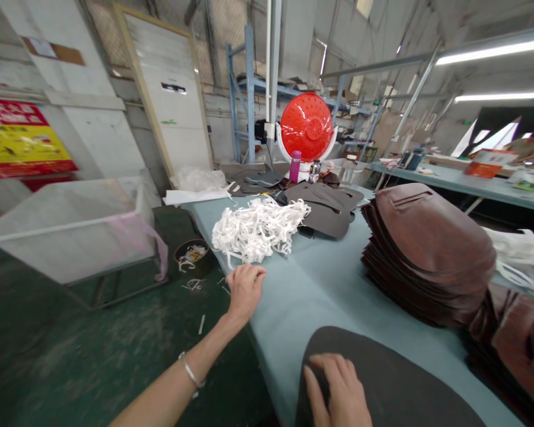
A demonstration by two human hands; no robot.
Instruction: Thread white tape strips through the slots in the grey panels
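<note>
Hand (338, 388) flat on one dark cutout (391, 367), second hand (245, 290) at table edge (266, 379).

Red round fan (307, 126) at far end, magenta bottle (295, 167) beside it, blue shelving (250, 95) behind. Stacked brown shaped pieces (427, 252) at right. Mesh bin (66, 228) on left, red-yellow wall sign (22, 139), white door (167, 89), second tabletop (463, 185) off right, ceiling lights (493, 51).
</note>
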